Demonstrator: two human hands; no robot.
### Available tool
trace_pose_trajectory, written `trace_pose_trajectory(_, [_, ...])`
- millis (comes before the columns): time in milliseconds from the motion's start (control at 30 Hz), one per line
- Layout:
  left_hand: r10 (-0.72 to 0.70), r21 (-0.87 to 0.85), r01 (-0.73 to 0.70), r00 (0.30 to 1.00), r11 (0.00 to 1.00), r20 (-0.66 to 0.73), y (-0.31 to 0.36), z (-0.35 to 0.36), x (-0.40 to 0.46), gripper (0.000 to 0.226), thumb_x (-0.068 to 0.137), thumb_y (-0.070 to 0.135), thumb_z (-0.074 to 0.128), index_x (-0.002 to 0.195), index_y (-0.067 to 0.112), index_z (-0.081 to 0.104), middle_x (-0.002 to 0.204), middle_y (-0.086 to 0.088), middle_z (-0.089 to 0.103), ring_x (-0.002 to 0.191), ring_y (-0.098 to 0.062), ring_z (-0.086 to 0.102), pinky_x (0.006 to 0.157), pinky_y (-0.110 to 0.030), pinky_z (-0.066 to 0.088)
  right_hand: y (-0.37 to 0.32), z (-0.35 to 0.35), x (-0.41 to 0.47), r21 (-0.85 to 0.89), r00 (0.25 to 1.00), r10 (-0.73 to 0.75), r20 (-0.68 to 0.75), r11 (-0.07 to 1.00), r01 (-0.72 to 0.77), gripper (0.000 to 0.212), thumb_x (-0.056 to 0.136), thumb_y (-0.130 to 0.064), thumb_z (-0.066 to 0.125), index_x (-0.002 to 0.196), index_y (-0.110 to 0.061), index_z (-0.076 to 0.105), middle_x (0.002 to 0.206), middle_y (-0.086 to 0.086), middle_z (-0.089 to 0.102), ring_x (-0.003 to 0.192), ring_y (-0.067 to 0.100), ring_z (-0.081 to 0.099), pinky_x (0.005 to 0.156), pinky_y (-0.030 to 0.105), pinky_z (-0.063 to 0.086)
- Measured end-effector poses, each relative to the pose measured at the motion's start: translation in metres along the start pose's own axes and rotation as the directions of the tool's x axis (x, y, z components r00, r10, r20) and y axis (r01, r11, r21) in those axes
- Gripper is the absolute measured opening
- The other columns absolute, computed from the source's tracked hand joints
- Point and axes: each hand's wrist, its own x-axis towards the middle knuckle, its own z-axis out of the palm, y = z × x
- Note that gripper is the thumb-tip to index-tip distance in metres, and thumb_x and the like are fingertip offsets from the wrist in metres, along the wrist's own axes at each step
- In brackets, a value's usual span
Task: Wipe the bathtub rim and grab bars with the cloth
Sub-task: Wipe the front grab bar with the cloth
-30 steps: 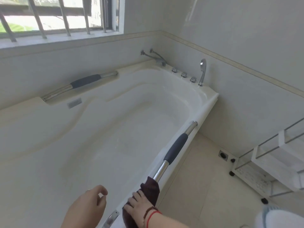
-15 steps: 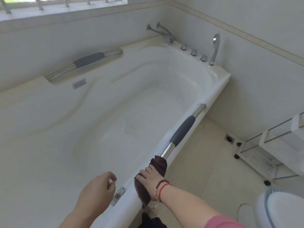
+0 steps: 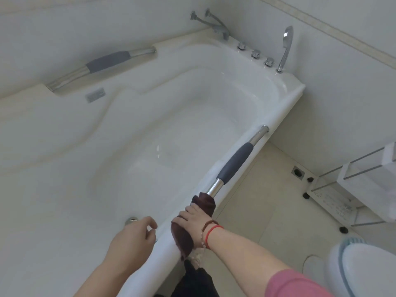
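A white bathtub fills the view, its near rim running from lower middle to upper right. On that rim sits the near grab bar, chrome with a grey grip. My right hand grips the dark maroon cloth, wrapped over the bar's lower chrome end and draped down the rim. My left hand hovers over the tub's inner edge, fingers loosely curled and holding nothing. A far grab bar lies on the rim by the wall.
Taps, a spout and a hand shower stand at the tub's far end. A white wheeled rack and a toilet stand on the tiled floor at right. A chrome fitting sits in the tub wall.
The view tilted down and nearer to the tub. My right hand with the cloth stayed at the bar's lower end. My left hand stayed beside it over the tub edge.
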Motion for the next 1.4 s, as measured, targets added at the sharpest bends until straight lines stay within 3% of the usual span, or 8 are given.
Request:
trace_pose_trajectory(300, [0.032, -0.004, -0.032, 0.999, 0.999, 0.04, 0.025, 0.008, 0.01, 0.02, 0.092, 0.022, 0.039, 0.102, 0.03, 0.054, 0.087, 0.005, 0.06, 0.079, -0.015, 0.057, 0.069, -0.026, 0.046, -0.03, 0.018, -0.003, -0.026, 0.996, 0.09, 0.011, 0.996, -0.09, 0.088, 0.07, -0.015, 0.071, 0.142, -0.007, 0.02, 0.139, 0.019, 0.028, 0.131, 0.037, 0.02, 0.114, 0.048, -0.002])
trace_pose_trajectory(633, [0.046, -0.027, -0.045, 0.999, 0.999, 0.027, 0.029, 0.005, 0.028, 0.019, 0.092, 0.021, 0.039, 0.099, 0.031, 0.053, 0.08, 0.007, 0.057, 0.076, -0.014, 0.057, 0.065, -0.026, 0.042, 0.02, -0.002, 0.013, -0.16, 0.979, 0.192, 0.068, 0.971, -0.179, 0.045, 0.088, -0.024, 0.049, 0.13, -0.01, 0.044, 0.128, 0.015, 0.046, 0.127, 0.039, 0.031, 0.113, 0.057, 0.0])
trace_pose_trajectory(833, [0.02, -0.019, -0.019, 0.999, 1.0, 0.027, 0.064, 0.012, 0.051, 0.023, 0.093, 0.022, 0.038, 0.107, 0.028, 0.055, 0.079, 0.006, 0.054, 0.073, -0.01, 0.05, 0.067, -0.024, 0.042, 0.034, 0.008, 0.001, -0.1, 0.994, -0.111, -0.002, 0.989, 0.11, 0.044, 0.085, -0.018, 0.057, 0.127, -0.008, 0.044, 0.122, 0.012, 0.049, 0.118, 0.033, 0.038, 0.113, 0.045, 0.009])
trace_pose_trajectory(1000, [-0.019, -0.02, 0.02, 0.999, 1.0, 0.034, 0.099, 0.022, 0.076, 0.024, 0.093, 0.021, 0.037, 0.109, 0.027, 0.054, 0.084, 0.006, 0.056, 0.073, -0.011, 0.05, 0.064, -0.022, 0.04, 0.107, -0.013, -0.005, -0.096, 0.995, -0.041, -0.093, 0.995, 0.032, 0.04, 0.085, -0.01, 0.055, 0.124, -0.011, 0.046, 0.12, 0.011, 0.049, 0.115, 0.03, 0.039, 0.11, 0.041, 0.015])
trace_pose_trajectory(1167, [-0.058, -0.049, 0.062, 0.995, 0.997, 0.085, 0.135, 0.04, 0.092, 0.018, 0.09, 0.021, 0.039, 0.095, 0.034, 0.051, 0.079, 0.008, 0.063, 0.075, -0.009, 0.059, 0.056, -0.018, 0.038, 0.082, -0.001, 0.013, -0.321, 1.0, 0.029, 0.001, 0.947, -0.028, 0.034, 0.09, -0.024, 0.046, 0.121, -0.012, 0.05, 0.114, 0.015, 0.051, 0.116, 0.034, 0.036, 0.109, 0.056, 0.013])
trace_pose_trajectory(1267, [-0.069, -0.055, 0.074, 0.993, 0.996, 0.094, 0.145, 0.039, 0.101, 0.016, 0.091, 0.023, 0.039, 0.092, 0.037, 0.047, 0.09, 0.005, 0.062, 0.077, -0.011, 0.058, 0.054, -0.018, 0.035, 0.059, 0.023, 0.032, 0.078, 0.895, 0.095, 0.435, 0.987, -0.142, 0.028, 0.09, -0.02, 0.039, 0.098, -0.038, 0.06, 0.079, -0.01, 0.058, 0.08, 0.015, 0.054, 0.088, 0.029, 0.038])
trace_pose_trajectory(1333, [-0.072, -0.05, 0.076, 0.994, 0.996, 0.079, 0.148, 0.034, 0.108, 0.016, 0.091, 0.023, 0.039, 0.091, 0.038, 0.045, 0.088, 0.006, 0.061, 0.071, -0.009, 0.056, 0.054, -0.018, 0.035, 0.066, 0.035, 0.021, 0.04, 0.948, -0.132, 0.289, 0.991, 0.126, 0.039, 0.097, -0.025, 0.031, 0.105, -0.051, 0.059, 0.099, -0.031, 0.06, 0.101, -0.012, 0.051, 0.098, 0.011, 0.033])
trace_pose_trajectory(1400, [-0.077, -0.063, 0.08, 0.996, 0.995, 0.053, 0.149, 0.029, 0.114, 0.015, 0.092, 0.022, 0.039, 0.092, 0.036, 0.046, 0.083, 0.007, 0.059, 0.069, -0.008, 0.054, 0.057, -0.019, 0.036, 0.081, 0.03, -0.007, -0.061, 0.907, -0.318, 0.276, 0.936, 0.347, 0.036, 0.092, -0.03, 0.043, 0.127, -0.032, 0.051, 0.131, -0.01, 0.054, 0.127, 0.013, 0.041, 0.114, 0.033, 0.022])
